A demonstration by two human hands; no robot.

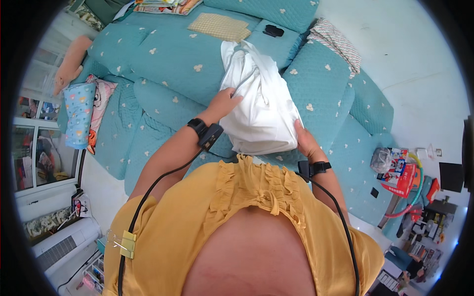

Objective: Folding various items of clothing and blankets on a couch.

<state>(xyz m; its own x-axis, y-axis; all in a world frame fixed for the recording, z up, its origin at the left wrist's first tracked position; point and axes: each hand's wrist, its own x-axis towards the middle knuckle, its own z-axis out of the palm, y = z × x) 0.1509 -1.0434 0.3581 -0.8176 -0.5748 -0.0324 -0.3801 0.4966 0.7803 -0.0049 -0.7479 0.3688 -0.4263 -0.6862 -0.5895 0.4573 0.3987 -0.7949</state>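
A bundle of white fabric [259, 111], either a garment or a cloth bag, is held in front of me above the teal sofa. Loose folds and a grey strip run along its upper part. My left hand [224, 105] holds its left side, thumb and forefinger on the cloth and the other fingers hard to see. At the lower right corner, my right hand [306, 140] grips the fabric with the thumb in front, its other fingers hidden behind. Both wrists wear black straps with small devices and cables.
A teal quilted sofa cover [177, 66] spreads under the fabric. Beyond lie a beige checked cloth [220, 27], a black phone-like object [274, 30] and a striped cushion [335, 44]. Left are a pink plush toy [73, 61] and a blue patterned pillow [79, 114]. A person [407, 263] sits lower right.
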